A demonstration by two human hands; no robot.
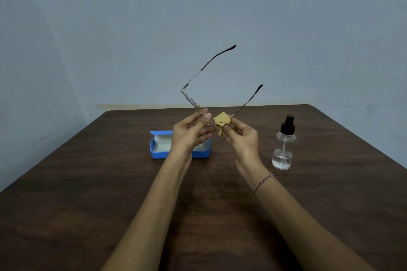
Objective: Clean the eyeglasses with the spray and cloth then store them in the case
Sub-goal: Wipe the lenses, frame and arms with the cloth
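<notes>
Thin metal-framed eyeglasses [189, 99] are held up above the table, temples unfolded and pointing up and to the right. My left hand [190, 132] pinches the frame near the bridge. My right hand [241, 135] presses a small bunched tan cloth [222, 124] around the lens on the right side, which the cloth hides. The open blue case [157, 146] with a white lining lies on the table behind my left hand, which covers part of it. A clear spray bottle [283, 144] with a black pump top stands upright to the right of my right hand.
The dark wooden table [110, 193] spans the view, its far edge against a grey wall [198, 17]. A thin bracelet [263, 182] circles my right wrist.
</notes>
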